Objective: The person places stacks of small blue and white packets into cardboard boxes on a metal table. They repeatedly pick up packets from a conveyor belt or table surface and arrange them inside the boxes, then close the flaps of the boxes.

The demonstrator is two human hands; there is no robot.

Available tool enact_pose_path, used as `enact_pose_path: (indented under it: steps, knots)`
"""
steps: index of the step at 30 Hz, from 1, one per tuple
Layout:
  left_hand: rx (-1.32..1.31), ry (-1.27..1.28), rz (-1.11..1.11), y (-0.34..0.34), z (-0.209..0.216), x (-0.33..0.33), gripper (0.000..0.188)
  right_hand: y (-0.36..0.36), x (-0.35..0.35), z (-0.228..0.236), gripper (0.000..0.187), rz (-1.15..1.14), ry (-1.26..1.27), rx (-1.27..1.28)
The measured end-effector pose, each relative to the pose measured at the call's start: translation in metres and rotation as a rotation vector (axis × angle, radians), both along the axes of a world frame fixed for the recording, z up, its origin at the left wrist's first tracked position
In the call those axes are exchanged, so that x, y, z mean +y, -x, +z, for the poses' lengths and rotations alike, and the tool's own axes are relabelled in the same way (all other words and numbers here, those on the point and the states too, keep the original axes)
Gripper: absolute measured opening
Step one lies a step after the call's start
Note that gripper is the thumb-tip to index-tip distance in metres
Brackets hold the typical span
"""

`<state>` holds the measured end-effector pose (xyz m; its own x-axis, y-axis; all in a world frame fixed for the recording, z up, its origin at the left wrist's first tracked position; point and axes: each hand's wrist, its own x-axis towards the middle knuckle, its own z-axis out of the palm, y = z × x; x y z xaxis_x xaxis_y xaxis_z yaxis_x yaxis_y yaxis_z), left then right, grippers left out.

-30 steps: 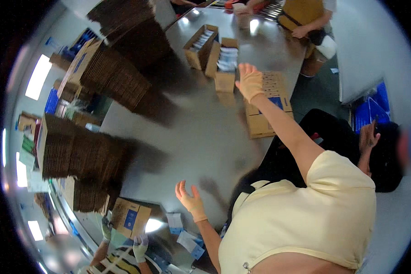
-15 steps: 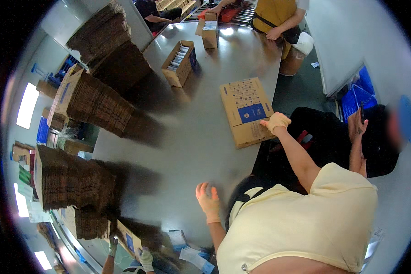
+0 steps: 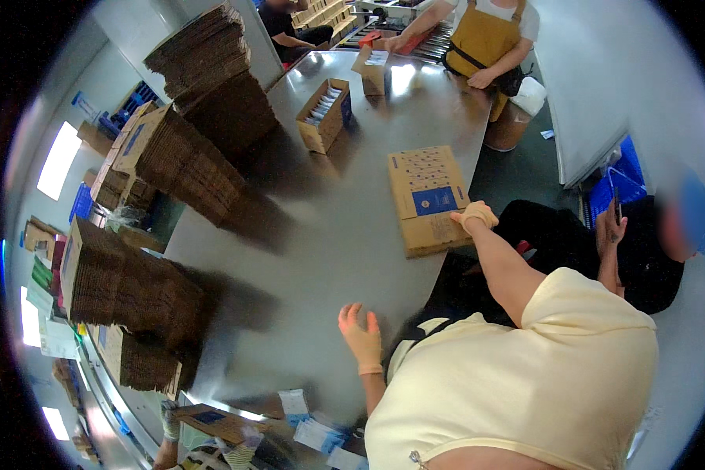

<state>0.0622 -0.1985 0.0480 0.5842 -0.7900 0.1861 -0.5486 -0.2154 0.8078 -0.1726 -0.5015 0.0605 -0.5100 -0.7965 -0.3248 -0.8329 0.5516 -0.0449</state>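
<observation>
A shallow, flat-lying cardboard carton [image 3: 428, 174] with a printed pattern and a blue panel rests near the table's right edge. My right hand [image 3: 475, 215], in a beige fingerless glove, grips its near right corner, with the thumb on top and the other fingers bent at the side edge. My left hand [image 3: 360, 338], gloved the same way, hovers over the near part of the table. Its fingers are apart and slightly curled, with nothing in them. Farther off stands an open carton [image 3: 323, 125] filled with a row of white packets.
Tall stacks of flattened cardboard [image 3: 125, 274] line the left side of the metal table [image 3: 305, 235]. A co-worker's gloved hands handle a carton [image 3: 219, 423] at lower left, beside white-and-blue packets [image 3: 319, 435]. Another person reaches toward a second packet-filled carton [image 3: 372, 72]. Someone sits at right.
The view has shifted slightly. My hands hold nearly the same places, the right one still on the carton. At lower left, the co-worker's carton has tipped flatter.
</observation>
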Motion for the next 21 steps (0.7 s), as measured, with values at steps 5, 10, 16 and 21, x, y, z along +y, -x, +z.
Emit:
enact_pose_path:
  steps: [5, 10, 16, 21]
  knots:
    - [-0.029, 0.043, -0.012, 0.003, 0.010, -0.011, 0.033, 0.010, -0.023, -0.019, 0.056, 0.005, -0.051, -0.021]
    - [-0.025, 0.044, 0.051, 0.001, 0.011, -0.003, 0.033, -0.012, -0.008, 0.008, 0.033, -0.084, -0.027, -0.066]
    - [-0.022, 0.037, 0.053, -0.002, 0.010, 0.006, 0.031, -0.021, -0.010, -0.024, 0.014, -0.096, 0.164, -0.099]
    - [0.007, 0.034, 0.090, -0.010, 0.019, 0.020, 0.030, -0.041, 0.003, -0.018, 0.022, 0.279, 0.570, -0.387]
